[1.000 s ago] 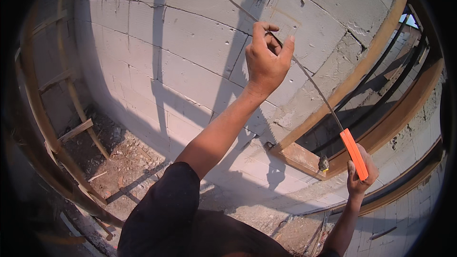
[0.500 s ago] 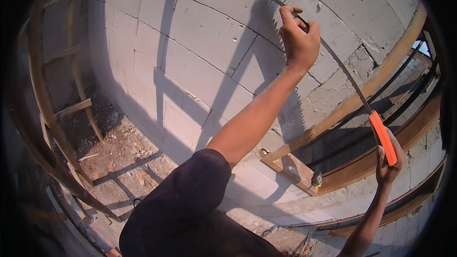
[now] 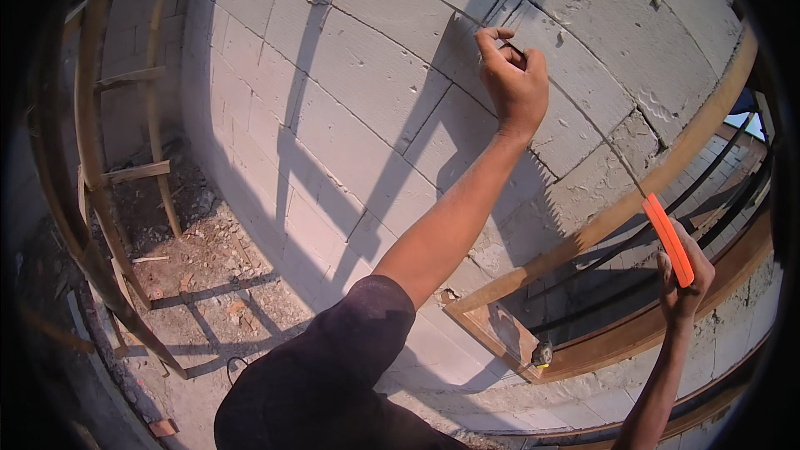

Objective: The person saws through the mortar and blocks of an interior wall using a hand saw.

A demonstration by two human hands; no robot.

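A hand saw with an orange handle and a long thin blade spans both hands, in front of a pale block wall. My right hand is closed around the handle at the right. My left hand, with fingers bent, pinches the blade near its far end, and the tip sticks out past the fingers. The blade shows almost edge-on, and its toothed shadow falls on the wall below. Part of the left fingers' hold is hidden behind the hand.
A wooden frame edges an opening with dark bars at the right. A small dark and yellow object sits on its lower corner. At the left stands a wooden pole framework over rubble-strewn ground.
The saw blade has turned, so its toothed side no longer faces me and it looks thinner. My view has shifted a little; both hands keep their places on the saw.
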